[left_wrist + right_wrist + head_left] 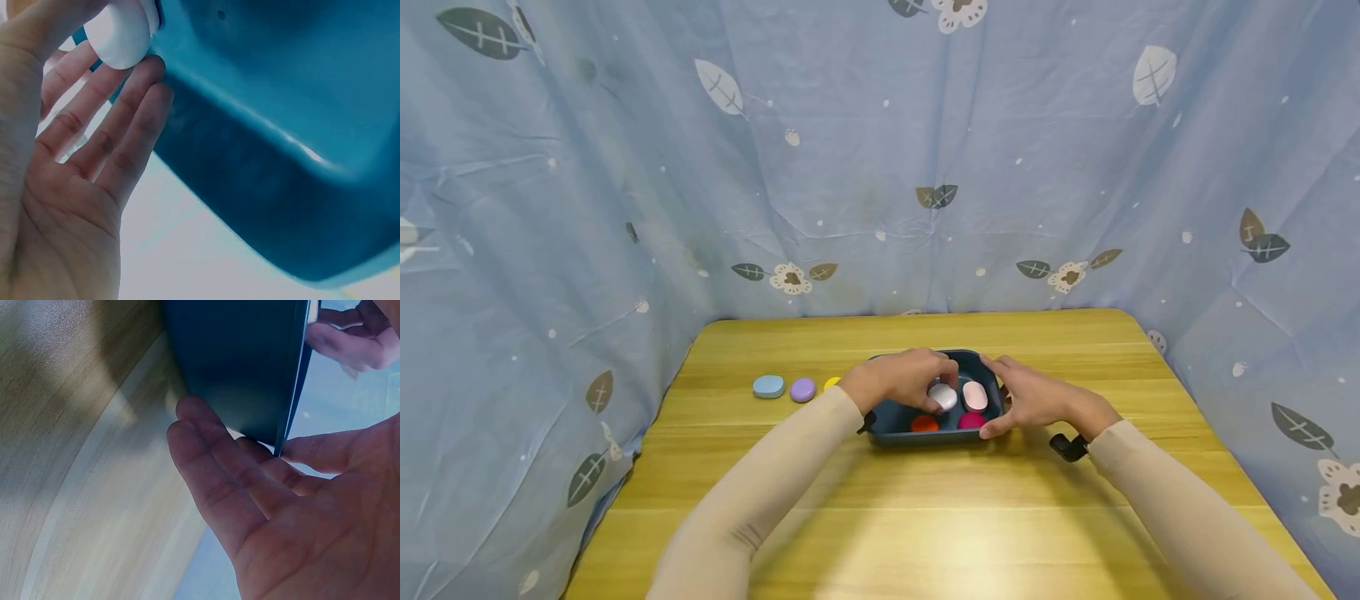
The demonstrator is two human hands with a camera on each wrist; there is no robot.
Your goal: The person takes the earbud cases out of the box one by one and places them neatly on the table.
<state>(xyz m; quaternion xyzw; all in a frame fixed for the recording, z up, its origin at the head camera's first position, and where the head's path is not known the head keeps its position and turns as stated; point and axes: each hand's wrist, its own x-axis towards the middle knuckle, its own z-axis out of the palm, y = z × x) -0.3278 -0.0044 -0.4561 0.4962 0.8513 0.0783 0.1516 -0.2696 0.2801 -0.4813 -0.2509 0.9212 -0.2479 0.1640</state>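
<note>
A dark blue tray (895, 436) sits mid-table. Inside lie a pale pink pebble (975, 395), a red one (924, 424) and a magenta one (972, 421). My left hand (936, 390) reaches over the tray and pinches a white pebble (943, 397) between thumb and fingers. The left wrist view shows that white pebble (125, 34) at my fingertips (153, 65), just above the tray wall (281, 156). My right hand (1000, 408) grips the tray's right side. In the right wrist view, its fingers (206, 456) lie under the tray wall (244, 375) with the thumb across the rim.
Left of the tray, a light blue pebble (768, 386), a purple one (802, 389) and a partly hidden yellow one (831, 382) lie in a row on the wooden table (925, 517). A blue leaf-print curtain (880, 167) encloses the table on three sides.
</note>
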